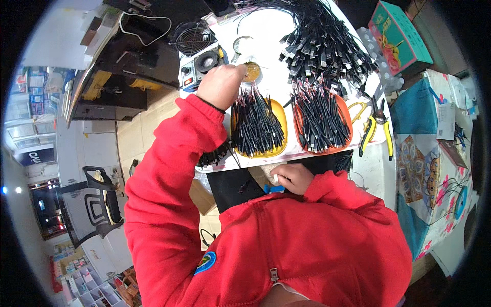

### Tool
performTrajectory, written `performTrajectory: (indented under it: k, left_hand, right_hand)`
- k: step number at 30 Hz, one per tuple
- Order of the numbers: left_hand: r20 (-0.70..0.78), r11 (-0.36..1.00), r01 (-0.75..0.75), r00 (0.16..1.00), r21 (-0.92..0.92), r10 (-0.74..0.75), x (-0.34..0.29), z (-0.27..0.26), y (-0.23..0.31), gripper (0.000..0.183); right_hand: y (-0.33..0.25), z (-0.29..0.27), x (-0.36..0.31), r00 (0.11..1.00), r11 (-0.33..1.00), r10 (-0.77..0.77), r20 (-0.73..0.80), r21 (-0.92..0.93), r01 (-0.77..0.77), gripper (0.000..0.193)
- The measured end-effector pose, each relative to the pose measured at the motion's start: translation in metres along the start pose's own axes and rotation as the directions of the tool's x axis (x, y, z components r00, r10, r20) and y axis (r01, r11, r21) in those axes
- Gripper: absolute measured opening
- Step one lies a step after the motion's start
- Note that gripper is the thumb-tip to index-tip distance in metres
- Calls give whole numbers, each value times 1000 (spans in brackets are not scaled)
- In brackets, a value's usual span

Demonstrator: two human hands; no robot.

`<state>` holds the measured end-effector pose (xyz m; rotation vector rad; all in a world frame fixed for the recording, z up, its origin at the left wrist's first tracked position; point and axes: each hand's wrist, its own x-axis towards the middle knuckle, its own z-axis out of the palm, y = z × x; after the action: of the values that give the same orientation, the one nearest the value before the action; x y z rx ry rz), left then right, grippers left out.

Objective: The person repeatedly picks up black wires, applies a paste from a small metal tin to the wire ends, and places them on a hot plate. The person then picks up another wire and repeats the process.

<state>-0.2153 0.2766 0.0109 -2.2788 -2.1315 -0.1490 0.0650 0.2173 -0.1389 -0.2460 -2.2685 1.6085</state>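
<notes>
My left hand [221, 86] is closed at the near side of a small round tin of amber material [251, 72]. What its fingers pinch is hidden. Low at the table's front edge, over my lap, is my right hand [292, 177]. Its fingers are curled, with a small white bit at the tips that I cannot name. A yellow tray [285, 138] full of short black cables [257, 125] lies just right of my left forearm. Beside it, an orange tray [349, 125] holds more black cables [322, 123] with bare reddish wire ends pointing away.
A large heap of black USB cables [327, 46] covers the far right of the white table. Yellow-handled cutters [377, 130] lie at the right edge. Far left stand a soldering station [199, 66] and a round fan [193, 38]. A green box [401, 38] is beyond the right side.
</notes>
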Motion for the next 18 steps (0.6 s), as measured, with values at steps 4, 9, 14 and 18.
performTrajectory:
  k: [4,9,14,18]
  left_hand:
    - [101,997,75,992,-10,-74,21,29,-18,9]
    - [126,987,129,985,-94,-117,28,46,-27,12]
    - [177,993,104,980,-64,-91,40,48,-30,12]
    - [219,993,113,969,16,-114,46,52,-29,12]
  right_hand:
    - [9,-2,4,994,997,79,72,5,-79,20]
    - [11,-5,11,998,998,-61,15,-28,61,16]
    - [7,-10,16,998,995,-64,9,-74,65,12]
    - [7,-14,18,996,985,-83,33,-148,87,14]
